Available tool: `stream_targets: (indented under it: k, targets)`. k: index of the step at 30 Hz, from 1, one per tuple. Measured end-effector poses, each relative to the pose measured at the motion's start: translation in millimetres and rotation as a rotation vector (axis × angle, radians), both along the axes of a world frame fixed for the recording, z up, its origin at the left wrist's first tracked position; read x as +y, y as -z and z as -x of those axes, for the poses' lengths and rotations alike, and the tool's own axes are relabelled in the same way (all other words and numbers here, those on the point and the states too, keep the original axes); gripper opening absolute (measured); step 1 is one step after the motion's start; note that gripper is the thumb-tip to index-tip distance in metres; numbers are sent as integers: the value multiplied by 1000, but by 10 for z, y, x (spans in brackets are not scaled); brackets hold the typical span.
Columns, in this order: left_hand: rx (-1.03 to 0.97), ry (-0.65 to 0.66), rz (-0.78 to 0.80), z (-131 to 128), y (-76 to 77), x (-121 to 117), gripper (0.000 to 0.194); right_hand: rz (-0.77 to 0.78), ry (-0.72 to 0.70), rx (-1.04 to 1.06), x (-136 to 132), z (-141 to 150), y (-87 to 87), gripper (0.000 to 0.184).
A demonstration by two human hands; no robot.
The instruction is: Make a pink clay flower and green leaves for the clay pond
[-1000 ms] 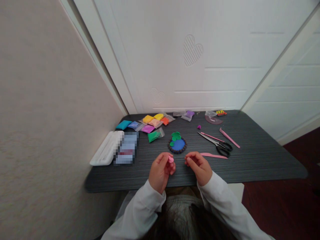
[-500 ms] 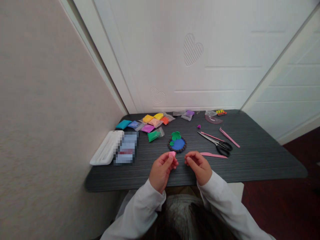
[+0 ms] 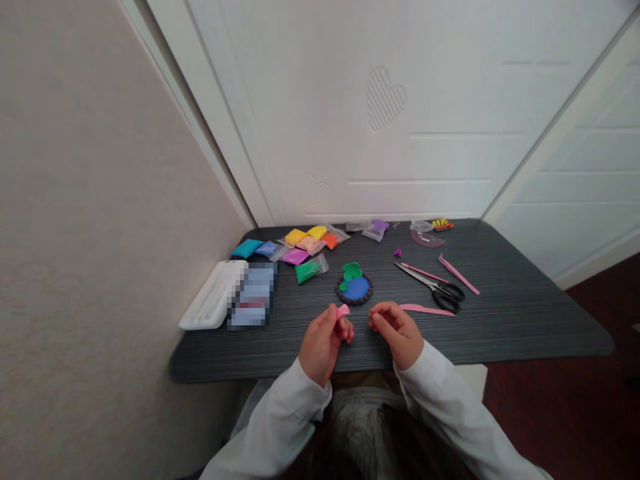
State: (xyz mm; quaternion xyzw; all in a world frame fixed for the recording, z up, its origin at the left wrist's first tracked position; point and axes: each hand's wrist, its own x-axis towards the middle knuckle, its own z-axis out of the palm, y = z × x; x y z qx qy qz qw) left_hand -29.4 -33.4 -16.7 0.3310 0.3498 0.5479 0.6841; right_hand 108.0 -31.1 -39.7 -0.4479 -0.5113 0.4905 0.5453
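Observation:
My left hand [image 3: 323, 343] pinches a small lump of pink clay [image 3: 343, 311] between thumb and fingertips. Facing it across a short gap, my right hand [image 3: 397, 335] is closed, thumb against curled fingers; whatever may be between the fingertips is too small to make out. Just beyond both hands lies a round clay pond [image 3: 358, 289], blue inside, with a dark beaded rim. Green clay leaves [image 3: 352, 271] rest on its far left side. A pink clay knife [image 3: 429, 310] lies flat beyond my right hand, its left end close to the fingers.
Black-handled scissors [image 3: 437, 291], a thin pink tool [image 3: 425, 273] and pink tweezers [image 3: 459, 275] lie to the right. A small purple clay piece [image 3: 398, 253] sits farther back. Several coloured clay packets [image 3: 296, 257] spread at back left, near a white case [image 3: 216, 297].
The pink clay has turned in my left fingers and now sticks out to the right, with the thumb shifted up and left. My right hand has hardly moved.

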Motion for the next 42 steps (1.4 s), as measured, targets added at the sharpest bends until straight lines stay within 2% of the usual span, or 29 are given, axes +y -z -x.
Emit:
stream_targets:
  k: [3, 7, 11, 19, 27, 35, 42]
  targets:
    - [128, 38, -38, -6, 34, 3, 29, -19, -6, -37, -6, -5, -5, 17]
    - [338, 74, -140, -3, 74, 6, 23, -145, 1, -232, -22, -14, -34, 19]
    - [429, 103, -186, -2, 56, -2, 23, -206, 3, -315, -29, -10, -65, 18]
    - [335, 139, -150, -19, 55, -13, 31, -220, -11, -353, -24, -12, -76, 18]
    - [351, 180, -150, 2, 97, 4, 18, -215, -28, -394, -38, -14, -93, 15]
    - [310, 169, -166, 9, 117, -2, 19, -215, -34, -397, -40, -13, -114, 13]
    - [204, 212, -96, 22, 91, -6, 19, -121, -42, -334, -49, -10, -85, 16]
